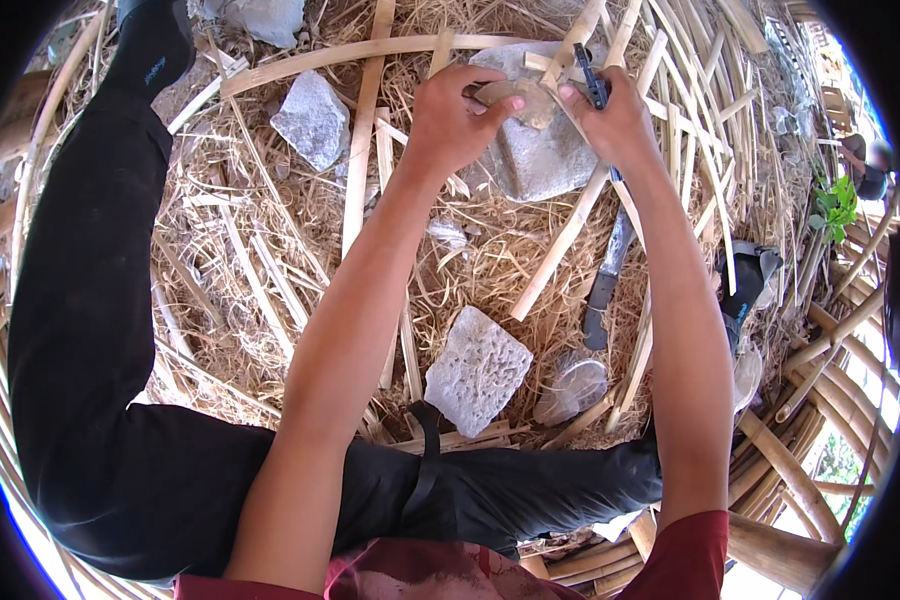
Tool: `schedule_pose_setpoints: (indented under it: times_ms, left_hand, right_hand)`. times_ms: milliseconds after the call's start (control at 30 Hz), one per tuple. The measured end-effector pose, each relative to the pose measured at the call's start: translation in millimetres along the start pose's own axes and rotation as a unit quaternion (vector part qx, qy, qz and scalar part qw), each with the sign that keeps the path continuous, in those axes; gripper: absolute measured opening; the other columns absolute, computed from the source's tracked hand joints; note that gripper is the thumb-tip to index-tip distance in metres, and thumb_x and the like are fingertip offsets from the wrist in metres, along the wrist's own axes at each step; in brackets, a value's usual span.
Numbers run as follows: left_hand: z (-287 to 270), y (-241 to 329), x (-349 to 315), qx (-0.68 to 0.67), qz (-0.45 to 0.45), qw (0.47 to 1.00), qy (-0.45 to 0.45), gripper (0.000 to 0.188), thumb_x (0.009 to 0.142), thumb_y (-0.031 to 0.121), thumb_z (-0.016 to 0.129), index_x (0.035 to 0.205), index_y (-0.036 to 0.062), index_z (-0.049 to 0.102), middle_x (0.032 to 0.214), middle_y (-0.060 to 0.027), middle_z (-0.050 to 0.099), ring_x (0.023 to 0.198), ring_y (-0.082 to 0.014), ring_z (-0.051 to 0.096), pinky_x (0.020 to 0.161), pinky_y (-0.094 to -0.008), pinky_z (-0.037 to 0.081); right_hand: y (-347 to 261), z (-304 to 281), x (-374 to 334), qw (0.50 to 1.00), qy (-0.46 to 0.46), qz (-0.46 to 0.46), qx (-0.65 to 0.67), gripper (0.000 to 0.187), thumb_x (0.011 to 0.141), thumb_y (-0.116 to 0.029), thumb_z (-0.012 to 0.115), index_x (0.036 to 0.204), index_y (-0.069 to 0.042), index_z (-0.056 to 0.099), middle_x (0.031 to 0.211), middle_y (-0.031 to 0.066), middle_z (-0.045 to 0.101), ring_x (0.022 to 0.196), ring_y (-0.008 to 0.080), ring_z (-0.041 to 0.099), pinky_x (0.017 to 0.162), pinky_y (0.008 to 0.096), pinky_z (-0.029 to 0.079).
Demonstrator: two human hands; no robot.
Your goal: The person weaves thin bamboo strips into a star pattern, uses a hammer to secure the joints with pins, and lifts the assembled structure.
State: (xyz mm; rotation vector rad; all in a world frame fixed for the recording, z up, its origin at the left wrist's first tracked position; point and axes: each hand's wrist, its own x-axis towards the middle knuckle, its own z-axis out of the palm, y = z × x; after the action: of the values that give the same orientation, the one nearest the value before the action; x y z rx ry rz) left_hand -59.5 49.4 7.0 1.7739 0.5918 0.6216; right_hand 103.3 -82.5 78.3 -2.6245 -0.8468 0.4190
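Note:
My left hand (454,118) is curled closed at the far middle, thumb and fingers pinching the edge of a flat brown piece (532,104) that looks like stone. Beneath it lies a large pale stone block (545,160). To its right, my right hand (615,118) is closed round a slim dark tool (588,72), whose exact kind I cannot make out. The right thumb points toward the brown piece. Pale bamboo strips (560,245) cross close to the right hand. A long dark blade-like tool (606,285) rests on the shavings beside my right forearm.
A grey rock (312,120) lies left of my left forearm; a pitted pale stone (478,370) sits between the forearms. A clear rounded object (572,388) is next to it. Fibre shavings (480,265) cover the ground. Bamboo poles (785,555) and a green plant (835,208) stand at right.

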Motion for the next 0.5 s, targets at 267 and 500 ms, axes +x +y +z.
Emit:
schedule_pose_setpoints:
  times_ms: [267,500]
  left_hand:
    - [5,-5,0,-0.057,-0.055,0.996,0.033,0.046,0.083,0.029,0.089,0.117,0.0014,0.074,0.103,-0.0110,0.077,0.084,-0.0146,0.073,0.074,-0.0262,0.058]
    - [21,16,33,0.066,0.016,0.997,0.034,0.041,0.086,0.034,0.082,0.121,0.0134,0.076,0.119,-0.0090,0.072,0.103,-0.0217,0.070,0.090,-0.0359,0.055]
  right_hand:
    - [-3,2,5,1.000,-0.006,0.003,-0.020,0.065,0.090,-0.045,0.077,0.127,0.004,0.058,0.123,0.0255,0.066,0.117,0.0388,0.065,0.101,0.0468,0.051]
    - [-6,10,4,0.999,0.038,-0.029,-0.024,0.066,0.090,-0.040,0.078,0.132,0.006,0.055,0.130,0.0275,0.064,0.123,0.0406,0.063,0.104,0.0481,0.050]
